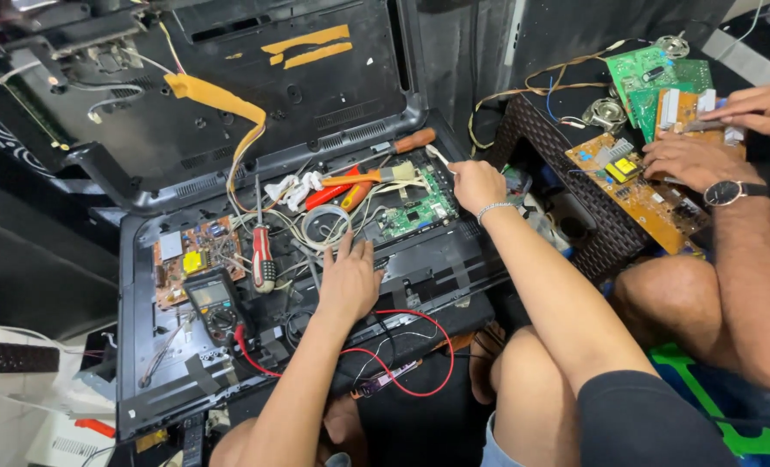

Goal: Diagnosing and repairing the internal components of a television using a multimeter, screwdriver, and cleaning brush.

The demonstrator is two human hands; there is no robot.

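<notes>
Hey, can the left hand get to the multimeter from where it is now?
Probably yes: the left hand rests flat beside the multimeter, with only loose wires and a red-handled screwdriver between them.

Green circuit board sits mid-chassis, and around it there's an orange-handled brush just above, a red-and-white screwdriver off to its left, a brownish-orange board with a yellow part further left, and red probe leads looping below it.
</notes>
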